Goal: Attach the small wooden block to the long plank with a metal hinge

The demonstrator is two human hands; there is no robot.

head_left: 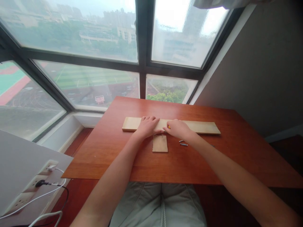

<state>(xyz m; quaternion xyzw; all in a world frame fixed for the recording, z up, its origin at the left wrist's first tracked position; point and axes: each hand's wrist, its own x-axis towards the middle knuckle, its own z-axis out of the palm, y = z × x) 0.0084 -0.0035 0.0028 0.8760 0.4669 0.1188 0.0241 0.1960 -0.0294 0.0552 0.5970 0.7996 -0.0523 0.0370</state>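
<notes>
A long, pale wooden board lies crosswise on the table. My left hand grips it from above, fingers over its far side and the thumb stretched along its near edge. Close beside that thumb, my right hand is closed around a small tool with a yellow handle; most of the tool is hidden by the fingers. A bit of metal shows between the two hands, too small to make out. Just in front of the board lies a small square wooden piece with a dark hole near its top edge.
Several loose screws lie on the reddish-brown table, near my right forearm. Beyond the table's far edge stand large windows. Power sockets with plugged-in cables are on the low wall at lower left.
</notes>
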